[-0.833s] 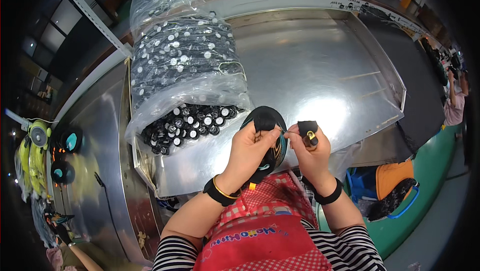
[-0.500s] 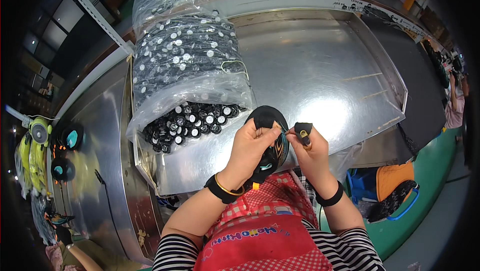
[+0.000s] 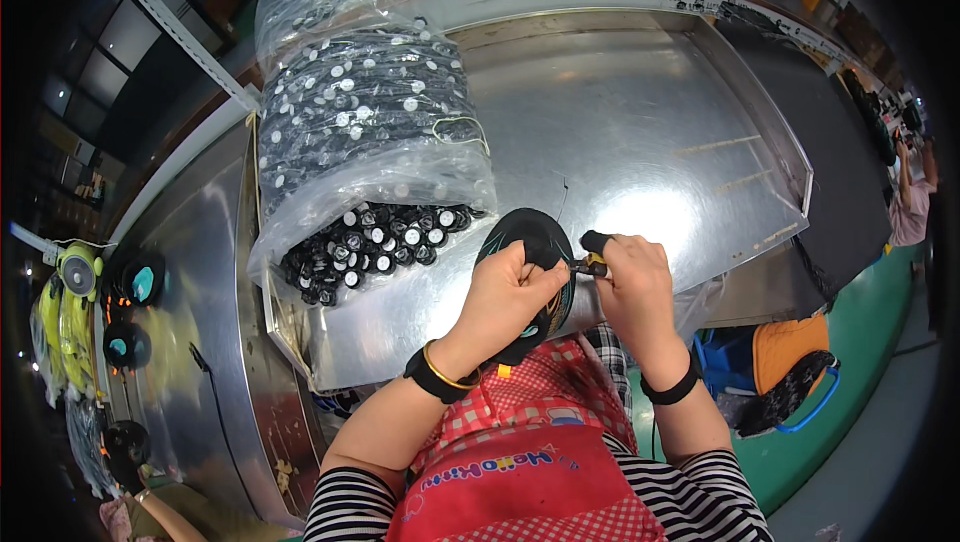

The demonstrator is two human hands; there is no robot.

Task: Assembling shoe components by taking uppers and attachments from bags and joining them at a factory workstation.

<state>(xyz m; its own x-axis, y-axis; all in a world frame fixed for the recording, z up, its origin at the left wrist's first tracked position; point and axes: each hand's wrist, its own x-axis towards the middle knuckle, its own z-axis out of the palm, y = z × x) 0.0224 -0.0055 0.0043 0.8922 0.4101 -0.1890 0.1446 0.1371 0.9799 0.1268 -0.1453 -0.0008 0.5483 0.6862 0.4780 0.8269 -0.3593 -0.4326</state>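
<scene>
A black shoe-like piece (image 3: 537, 232) with fine teal and orange lines is held upright before my apron, at the table's near edge. My left hand (image 3: 512, 287) is closed on it, thumb and fingers pinching its side near the middle. My right hand (image 3: 637, 287) grips a small dark tool (image 3: 592, 267) with a brass-coloured part, its thin tip pointing left at the piece beside my left fingertips. Black material covers one right fingertip. Just beyond the piece, a thin dark thread (image 3: 563, 200) shows against the metal. The exact kind of tool cannot be made out.
A clear plastic bag (image 3: 365, 132) of black parts with white discs lies open on the metal table (image 3: 560, 82). Another metal table (image 3: 180, 332) holds similar black-and-teal pieces; a co-worker's arm (image 3: 165, 514) reaches there. A blue-and-orange container (image 3: 765, 362) stands at right.
My right hand has turned over, and the tool's tip now points left against the piece. My left hand keeps its pinch. The co-worker's piece at lower left has changed position.
</scene>
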